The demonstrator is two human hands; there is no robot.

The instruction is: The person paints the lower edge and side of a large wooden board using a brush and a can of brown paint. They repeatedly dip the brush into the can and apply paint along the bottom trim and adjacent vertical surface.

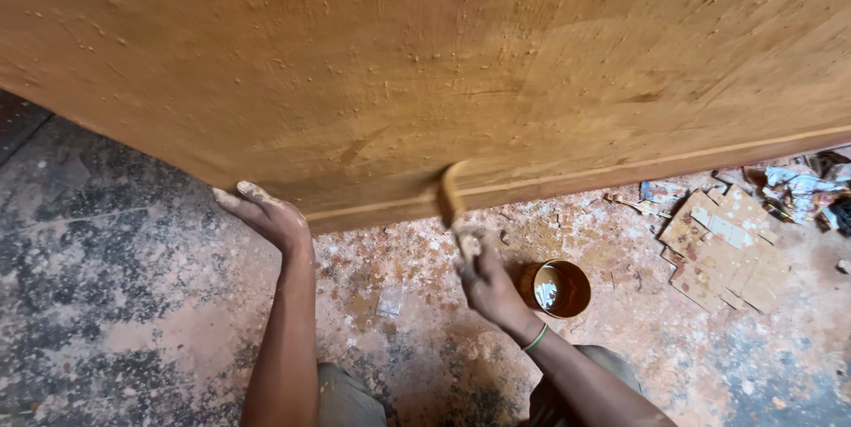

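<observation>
A large orange-brown board fills the upper part of the head view, its wet-looking coat rough with small bumps. My left hand rests flat against the board's lower edge, fingers spread. My right hand grips a paintbrush, whose blurred bristles touch the board near its lower edge. A green band circles my right wrist. A small round tin with orange-brown liquid stands on the floor just right of my right hand.
The floor is stained concrete, flecked with paint. A cluster of broken tile pieces lies at the right. Crumpled paper scraps sit at the far right under the board's edge. My knees show at the bottom.
</observation>
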